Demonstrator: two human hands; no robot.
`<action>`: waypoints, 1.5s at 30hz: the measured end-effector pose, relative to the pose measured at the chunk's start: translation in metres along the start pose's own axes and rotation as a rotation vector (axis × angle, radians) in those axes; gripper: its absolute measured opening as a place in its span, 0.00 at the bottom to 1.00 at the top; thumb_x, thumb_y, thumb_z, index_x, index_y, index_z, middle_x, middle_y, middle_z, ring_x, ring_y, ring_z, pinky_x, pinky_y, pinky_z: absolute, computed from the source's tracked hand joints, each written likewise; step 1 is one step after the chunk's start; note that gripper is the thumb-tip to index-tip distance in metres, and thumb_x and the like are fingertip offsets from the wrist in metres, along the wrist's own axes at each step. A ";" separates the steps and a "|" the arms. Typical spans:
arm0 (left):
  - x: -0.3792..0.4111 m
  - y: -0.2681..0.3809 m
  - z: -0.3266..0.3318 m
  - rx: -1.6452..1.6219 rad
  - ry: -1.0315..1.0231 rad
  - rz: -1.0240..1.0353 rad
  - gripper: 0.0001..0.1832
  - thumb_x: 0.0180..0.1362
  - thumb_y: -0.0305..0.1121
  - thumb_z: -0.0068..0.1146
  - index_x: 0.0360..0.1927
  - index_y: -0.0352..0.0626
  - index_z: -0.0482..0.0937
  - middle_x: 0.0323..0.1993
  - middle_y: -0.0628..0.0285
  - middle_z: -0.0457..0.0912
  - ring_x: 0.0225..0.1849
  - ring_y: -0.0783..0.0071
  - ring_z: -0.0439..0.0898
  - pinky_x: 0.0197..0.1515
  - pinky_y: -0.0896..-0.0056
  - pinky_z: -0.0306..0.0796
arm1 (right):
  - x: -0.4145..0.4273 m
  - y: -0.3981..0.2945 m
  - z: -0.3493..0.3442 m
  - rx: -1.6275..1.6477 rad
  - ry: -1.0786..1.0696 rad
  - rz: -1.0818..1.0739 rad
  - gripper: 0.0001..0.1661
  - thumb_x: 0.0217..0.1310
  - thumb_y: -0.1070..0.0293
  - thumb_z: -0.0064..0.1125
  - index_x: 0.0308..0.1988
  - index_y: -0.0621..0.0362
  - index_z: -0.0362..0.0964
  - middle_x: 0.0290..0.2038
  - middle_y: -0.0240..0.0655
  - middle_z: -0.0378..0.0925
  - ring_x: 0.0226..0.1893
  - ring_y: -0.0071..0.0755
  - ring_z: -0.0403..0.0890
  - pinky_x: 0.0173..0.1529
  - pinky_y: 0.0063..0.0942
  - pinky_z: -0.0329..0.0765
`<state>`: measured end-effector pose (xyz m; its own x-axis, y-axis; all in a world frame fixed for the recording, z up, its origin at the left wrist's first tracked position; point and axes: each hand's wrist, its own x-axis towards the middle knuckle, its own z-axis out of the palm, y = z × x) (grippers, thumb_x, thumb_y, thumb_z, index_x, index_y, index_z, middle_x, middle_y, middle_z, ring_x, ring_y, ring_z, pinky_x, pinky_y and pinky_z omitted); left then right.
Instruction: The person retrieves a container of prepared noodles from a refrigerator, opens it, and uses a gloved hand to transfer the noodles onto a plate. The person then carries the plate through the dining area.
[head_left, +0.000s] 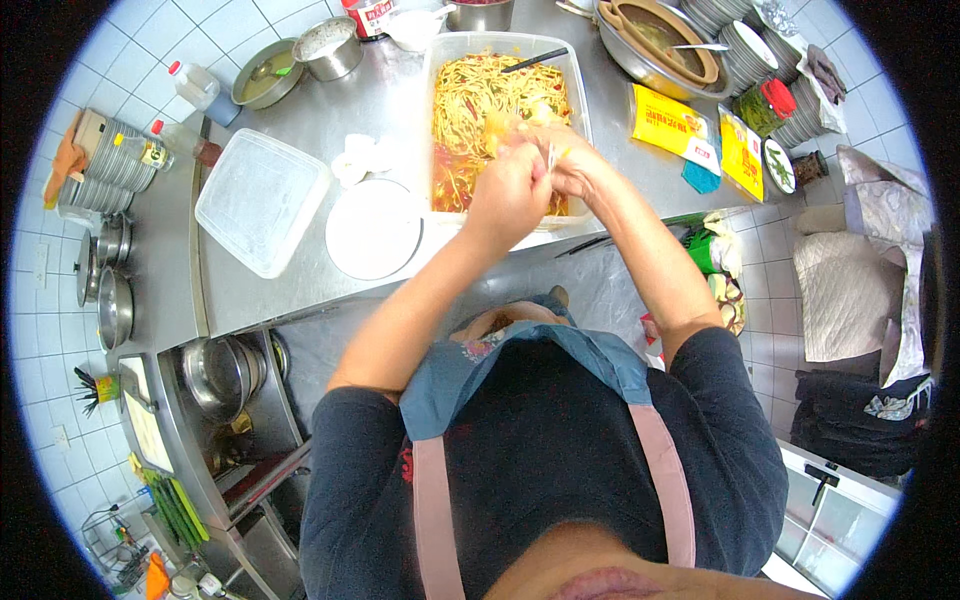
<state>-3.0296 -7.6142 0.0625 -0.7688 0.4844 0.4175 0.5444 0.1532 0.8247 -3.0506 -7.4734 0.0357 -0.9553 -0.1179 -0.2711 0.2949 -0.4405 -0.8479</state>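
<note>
My left hand (516, 184) has its fingers curled over the near part of a clear plastic tub (583, 82), against a thin pale film or strip (553, 159). Beside it, on the right, my right hand (571, 159) is bent inward, its fingers partly hidden and blurred. A blurred yellowish, translucent thing (501, 132) shows at the fingers; what it is cannot be told. Pale yellow shredded food (469, 97) with red bits fills the tub, with reddish oil at its near left. A black utensil handle (534, 60) leans at the far right of the food.
Left of the tub are a white round lid or plate (373, 229), a clear plastic lid (262, 201) and crumpled white material (355, 159). Yellow packets (675, 127) lie at right, near a large metal basin (637, 64) and stacked plates (746, 49). The steel counter's front edge (322, 304) runs nearer.
</note>
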 end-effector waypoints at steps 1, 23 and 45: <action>-0.002 -0.002 0.003 0.037 0.031 0.028 0.06 0.46 0.24 0.52 0.21 0.37 0.67 0.20 0.47 0.72 0.24 0.50 0.73 0.26 0.58 0.65 | 0.001 0.000 -0.002 0.247 -0.011 0.055 0.15 0.58 0.69 0.51 0.46 0.62 0.66 0.39 0.41 0.75 0.38 0.34 0.78 0.41 0.28 0.77; -0.012 -0.022 0.022 -0.314 -0.024 0.048 0.09 0.50 0.24 0.54 0.22 0.37 0.66 0.17 0.57 0.68 0.20 0.71 0.68 0.24 0.70 0.62 | 0.001 -0.006 0.023 0.317 0.002 -0.039 0.50 0.51 0.25 0.33 0.66 0.39 0.34 0.66 0.40 0.39 0.59 0.57 0.52 0.56 0.65 0.55; -0.060 -0.085 -0.085 -0.063 0.561 -0.498 0.07 0.51 0.28 0.59 0.33 0.40 0.75 0.27 0.66 0.74 0.26 0.83 0.70 0.27 0.81 0.66 | 0.049 0.013 -0.005 -2.576 -0.652 -0.150 0.30 0.43 0.67 0.60 0.51 0.48 0.67 0.49 0.40 0.66 0.44 0.46 0.74 0.42 0.33 0.76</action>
<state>-3.0580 -7.7293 -0.0002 -0.9839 -0.1434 0.1068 0.0800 0.1813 0.9802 -3.0931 -7.4802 0.0090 -0.7214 -0.4815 -0.4978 -0.6723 0.6595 0.3363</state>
